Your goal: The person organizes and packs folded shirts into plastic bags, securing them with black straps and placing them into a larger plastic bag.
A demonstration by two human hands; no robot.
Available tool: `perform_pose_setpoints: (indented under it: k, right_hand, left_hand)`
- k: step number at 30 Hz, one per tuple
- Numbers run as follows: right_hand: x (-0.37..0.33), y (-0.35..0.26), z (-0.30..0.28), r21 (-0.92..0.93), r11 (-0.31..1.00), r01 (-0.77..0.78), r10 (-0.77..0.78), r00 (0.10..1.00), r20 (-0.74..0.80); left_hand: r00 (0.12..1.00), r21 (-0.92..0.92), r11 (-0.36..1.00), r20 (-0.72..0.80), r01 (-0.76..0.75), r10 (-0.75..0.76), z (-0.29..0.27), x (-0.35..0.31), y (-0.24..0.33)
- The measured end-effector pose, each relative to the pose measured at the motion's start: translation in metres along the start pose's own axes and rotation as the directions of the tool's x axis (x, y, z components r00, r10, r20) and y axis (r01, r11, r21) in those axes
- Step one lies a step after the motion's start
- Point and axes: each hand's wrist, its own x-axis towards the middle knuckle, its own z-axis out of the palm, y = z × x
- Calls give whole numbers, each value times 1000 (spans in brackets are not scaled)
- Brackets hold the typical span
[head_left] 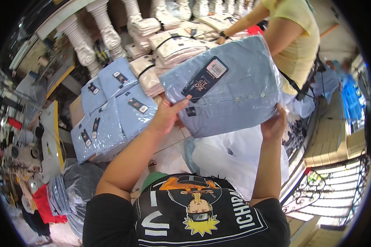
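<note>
In front of me I hold up a folded light-blue shirt (243, 74) in clear plastic wrap, with a dark hang tag (205, 79) and pale buttons showing on its face. My left hand (169, 114) grips its left edge, the thumb on top near the tag's lower end. At the lower right corner my right hand (273, 123) is closed on the same package; its far fingers are hidden beneath. To the left, several similar wrapped blue shirts (135, 117) lie in a stack, each with a dark tag.
Bundles of cream folded garments (179, 48) tied with dark bands sit beyond the package, before white balusters (111, 35). A person in a yellow top (299, 41) reaches toward them. White plastic sheeting (231, 154) lies below my hands. Cartons (327, 140) stand right, by an iron grille (329, 191).
</note>
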Motion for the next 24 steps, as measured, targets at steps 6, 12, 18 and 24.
perform_pose_setpoints:
  k: [6, 12, 18, 24]
  right_hand:
    - [-3, 71, 14, -276, 929, -248, 343, 857, 384]
    - [-31, 142, 72, -435, 729, -529, 682, 617, 392]
    - [-51, 184, 113, -514, 684, -517, 714, 619, 327]
    - [-59, 202, 129, -509, 666, -546, 715, 661, 227]
  left_hand:
    - [997, 322, 946, -67, -25, 49, -81, -8, 95]
    - [992, 642, 765, 63, 42, -107, -129, 5, 186]
    - [956, 700, 713, 193, 23, -220, -149, 26, 233]
    - [931, 814, 581, 227, -21, -286, -148, 39, 254]
